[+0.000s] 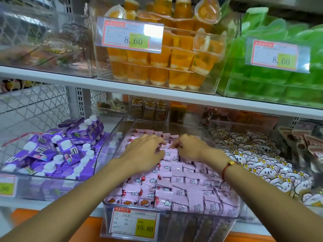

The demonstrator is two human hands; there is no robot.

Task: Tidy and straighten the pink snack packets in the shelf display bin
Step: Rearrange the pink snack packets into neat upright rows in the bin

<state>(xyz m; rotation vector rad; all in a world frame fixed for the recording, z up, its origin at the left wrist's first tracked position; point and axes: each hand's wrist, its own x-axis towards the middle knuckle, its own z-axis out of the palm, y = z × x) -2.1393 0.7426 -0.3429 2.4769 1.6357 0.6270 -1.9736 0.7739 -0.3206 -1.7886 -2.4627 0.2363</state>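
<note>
The pink snack packets (176, 187) are small, glossy, pillow-shaped sachets with crimped ends, packed in rough rows inside a clear plastic display bin (172, 224) on the lower shelf. Some show cloud and red fruit prints, others plain printed backs. Both hands rest on the pile toward the back of the bin. The left hand (145, 152) lies palm-down, fingers spread and curled onto the packets, not visibly gripping any one. The right hand (188, 147) has its fingertips pinched at a packet edge (whether it actually holds one, I cannot tell); its wrist wears a red cord bracelet (227, 169) with a gold bead.

A price label (135, 224) reading 15.80 hangs on the bin's front wall. To the left, a bin holds purple drink cartons (57, 151) with white caps. To the right lie white cartoon-printed packets (262, 165). On the shelf above stand orange jelly cups (160, 63) and green jelly cups (279, 81) in clear bins.
</note>
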